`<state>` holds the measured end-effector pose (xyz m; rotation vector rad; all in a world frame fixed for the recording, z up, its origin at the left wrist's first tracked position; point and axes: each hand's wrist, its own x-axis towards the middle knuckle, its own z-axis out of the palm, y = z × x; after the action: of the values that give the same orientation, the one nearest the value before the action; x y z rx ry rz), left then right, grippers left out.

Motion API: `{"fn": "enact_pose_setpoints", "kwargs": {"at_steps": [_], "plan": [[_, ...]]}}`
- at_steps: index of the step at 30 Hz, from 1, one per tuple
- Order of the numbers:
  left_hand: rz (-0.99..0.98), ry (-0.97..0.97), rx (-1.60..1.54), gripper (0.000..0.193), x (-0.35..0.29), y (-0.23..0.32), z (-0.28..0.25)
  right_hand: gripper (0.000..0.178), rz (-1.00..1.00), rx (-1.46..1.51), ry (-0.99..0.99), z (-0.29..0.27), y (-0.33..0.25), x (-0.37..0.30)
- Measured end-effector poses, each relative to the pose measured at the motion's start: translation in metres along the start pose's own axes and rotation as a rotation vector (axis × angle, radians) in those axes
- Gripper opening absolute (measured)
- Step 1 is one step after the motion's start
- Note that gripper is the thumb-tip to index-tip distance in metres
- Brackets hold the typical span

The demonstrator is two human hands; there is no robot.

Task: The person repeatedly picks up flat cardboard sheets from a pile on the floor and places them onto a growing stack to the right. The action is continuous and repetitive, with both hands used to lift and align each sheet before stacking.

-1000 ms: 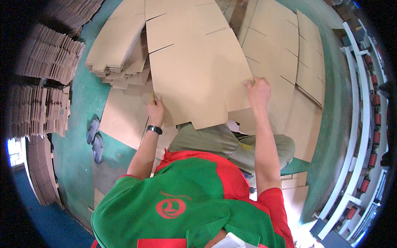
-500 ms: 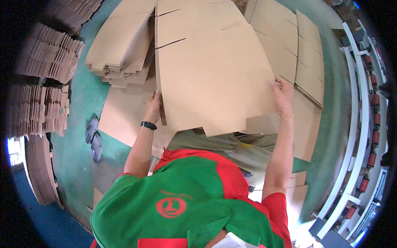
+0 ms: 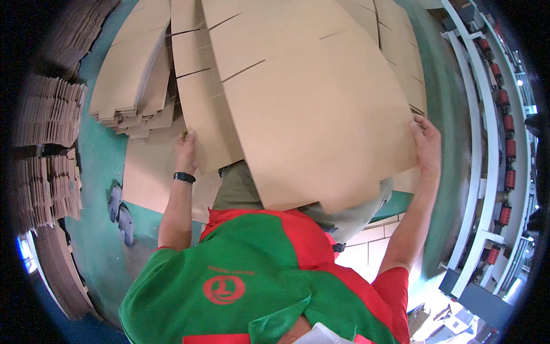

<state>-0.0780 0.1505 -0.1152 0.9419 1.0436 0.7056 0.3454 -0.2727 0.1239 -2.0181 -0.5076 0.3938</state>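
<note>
The upper cardboard sheet (image 3: 326, 114) is tan; its left edge is slit.

floor (image 3: 94, 172): green, scuffed | left part: two grey shoes (image 3: 125, 225) lying close together | inward of shoes: flat brown cardboard sheet (image 3: 148, 172), spread on the green | sheet's far end: layered cardboard stack (image 3: 129, 69) overlapping it, lower layers uneven

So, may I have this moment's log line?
left hand: holds underlying slotted brown cardboard sheet | right hand: holds overlapping slotted brown cardboard sheet
</note>
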Motion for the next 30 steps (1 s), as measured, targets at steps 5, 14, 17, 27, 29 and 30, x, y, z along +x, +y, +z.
{"fn": "enact_pose_setpoints", "kwargs": {"at_steps": [5,14,17,27,29,30], "plan": [[0.097,0.038,0.043,0.027,-0.020,0.028,-0.001,0.036,0.026,-0.006,0.088,-0.066,-0.001,-0.007],[0.105,-0.039,-0.130,0.026,-0.018,0.017,-0.007,0.034,0.034,0.159,0.140,-0.090,0.060,-0.012],[0.064,-0.041,-0.143,0.027,-0.016,0.017,-0.008,0.033,0.038,0.161,0.174,-0.088,0.068,-0.009],[0.017,-0.101,-0.127,0.024,-0.035,-0.001,0.047,0.032,0.042,0.294,0.159,-0.106,0.040,-0.005],[-0.042,-0.108,-0.147,0.024,-0.051,-0.008,0.064,0.033,0.068,0.219,0.224,-0.095,0.048,-0.006],[-0.062,-0.124,-0.137,0.024,-0.059,-0.012,0.075,0.033,0.098,0.219,0.254,-0.088,0.055,-0.006]]}}
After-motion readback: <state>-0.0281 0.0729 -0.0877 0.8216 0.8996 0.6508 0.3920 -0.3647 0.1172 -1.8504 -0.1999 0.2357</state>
